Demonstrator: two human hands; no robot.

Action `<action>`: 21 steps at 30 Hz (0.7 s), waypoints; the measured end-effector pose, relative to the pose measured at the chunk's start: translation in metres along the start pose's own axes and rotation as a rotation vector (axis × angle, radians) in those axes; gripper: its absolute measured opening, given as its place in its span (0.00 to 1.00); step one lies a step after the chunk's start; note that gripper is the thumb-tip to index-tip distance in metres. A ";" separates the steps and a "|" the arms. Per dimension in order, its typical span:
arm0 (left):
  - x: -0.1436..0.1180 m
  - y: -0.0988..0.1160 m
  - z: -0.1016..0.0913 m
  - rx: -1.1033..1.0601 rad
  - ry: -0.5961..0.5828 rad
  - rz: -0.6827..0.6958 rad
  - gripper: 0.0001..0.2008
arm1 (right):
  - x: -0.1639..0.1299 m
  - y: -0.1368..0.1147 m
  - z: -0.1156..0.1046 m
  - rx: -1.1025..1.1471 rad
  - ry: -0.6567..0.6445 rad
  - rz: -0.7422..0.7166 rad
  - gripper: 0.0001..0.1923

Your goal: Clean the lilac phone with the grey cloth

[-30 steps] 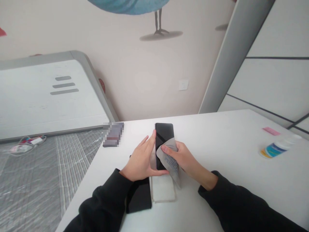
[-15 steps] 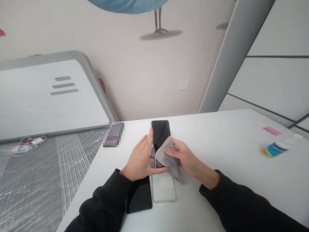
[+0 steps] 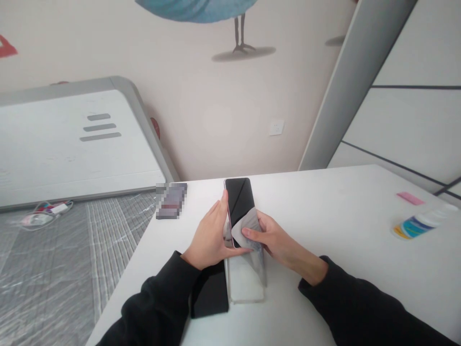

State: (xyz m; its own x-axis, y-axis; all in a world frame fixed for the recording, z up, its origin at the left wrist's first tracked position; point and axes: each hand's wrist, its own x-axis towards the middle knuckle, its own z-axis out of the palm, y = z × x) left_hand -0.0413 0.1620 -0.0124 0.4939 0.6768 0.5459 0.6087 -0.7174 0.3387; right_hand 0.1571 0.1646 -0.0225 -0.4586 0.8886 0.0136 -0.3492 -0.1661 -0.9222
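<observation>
Gripping the phone [image 3: 238, 202] by its edge, the left hand [image 3: 211, 238] is tilting it up off the white table [image 3: 324, 211], so the right hand [image 3: 275, 238] is pressing a grey cloth [image 3: 248, 226] against the dark screen; a clear case [image 3: 247, 283] is lying beneath.

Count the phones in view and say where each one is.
1. The phone is held upright above the white table in the left hand, while the right hand presses a grey cloth on its screen. Others may be hidden.
</observation>
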 end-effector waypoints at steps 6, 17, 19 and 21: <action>-0.001 0.001 0.003 0.009 0.001 0.003 0.72 | 0.006 0.007 -0.004 -0.212 0.093 -0.060 0.28; -0.002 0.000 0.004 -0.001 0.003 -0.003 0.72 | 0.001 0.003 -0.001 -0.022 -0.016 0.010 0.27; -0.003 0.001 0.005 0.003 0.001 -0.003 0.72 | 0.003 0.005 -0.003 -0.118 0.041 -0.011 0.28; -0.003 0.002 0.005 0.000 -0.005 -0.012 0.72 | 0.005 0.007 -0.003 -0.193 0.090 -0.013 0.29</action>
State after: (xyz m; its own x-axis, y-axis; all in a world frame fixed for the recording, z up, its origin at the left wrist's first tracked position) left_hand -0.0383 0.1598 -0.0171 0.4896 0.6858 0.5385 0.6144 -0.7096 0.3450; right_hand 0.1552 0.1692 -0.0303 -0.3769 0.9263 -0.0007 -0.1876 -0.0771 -0.9792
